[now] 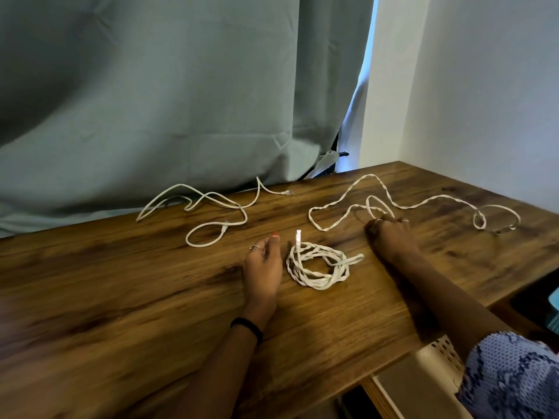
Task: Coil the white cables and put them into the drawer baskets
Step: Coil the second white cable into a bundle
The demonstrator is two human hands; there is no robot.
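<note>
Three white cables lie on the wooden worktop [151,297]: a coiled cable [317,266] at centre, a smooth loose cable [211,207] far left, and a twisted loose cable [423,201] far right. All look light, limp and springy, likely to uncoil unless held across the gathered loops; plug ends suit starting a wind. Left hand [261,267] rests beside the coil, fingers loosely curled, holding nothing. Right hand [391,237] reaches onto the twisted cable, fingers bent over it; whether they grip it cannot be told. A white perforated drawer basket [435,358] shows below the worktop edge.
</note>
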